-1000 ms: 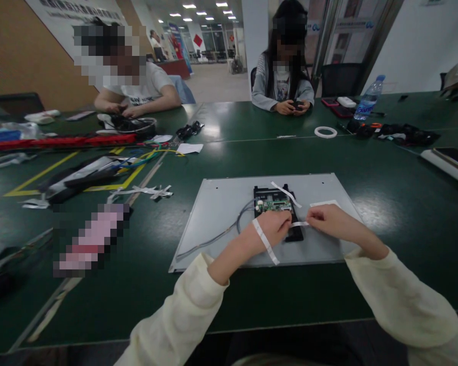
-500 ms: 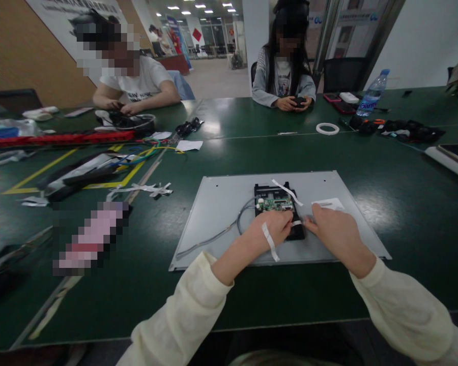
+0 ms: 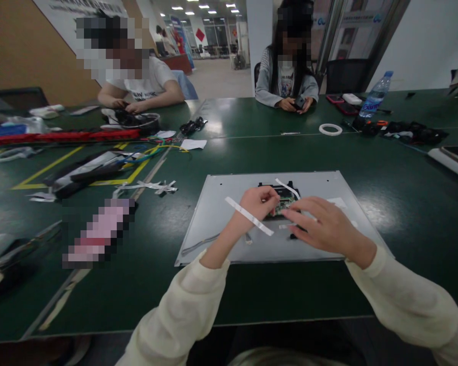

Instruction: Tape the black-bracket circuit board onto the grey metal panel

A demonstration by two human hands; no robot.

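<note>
A black frame (image 3: 266, 186) with a green circuit board (image 3: 283, 206) lies on a light grey panel (image 3: 229, 185). My left hand (image 3: 255, 204) is over the board's left side, fingers curled together in a pinch; what they hold, if anything, is hidden. A white tape strip (image 3: 249, 216) sticks across the back of that hand and wrist. My right hand (image 3: 324, 223) hovers over the board's right side, fingers apart. Another white strip (image 3: 287, 187) crosses the frame's top. Grey cable (image 3: 199, 245) runs on the panel, partly hidden behind my left wrist.
A pixelated pink object (image 3: 103, 231) and crossed tape pieces (image 3: 160, 187) lie to the left. Across the green table are a tape roll (image 3: 330, 129), a water bottle (image 3: 376, 96) and black cables (image 3: 193, 126). Two people sit opposite, handling dark objects.
My left hand has moved up and left over the board, its tape strip now lying more sideways. My right hand has shifted left over the frame and spread its fingers.
</note>
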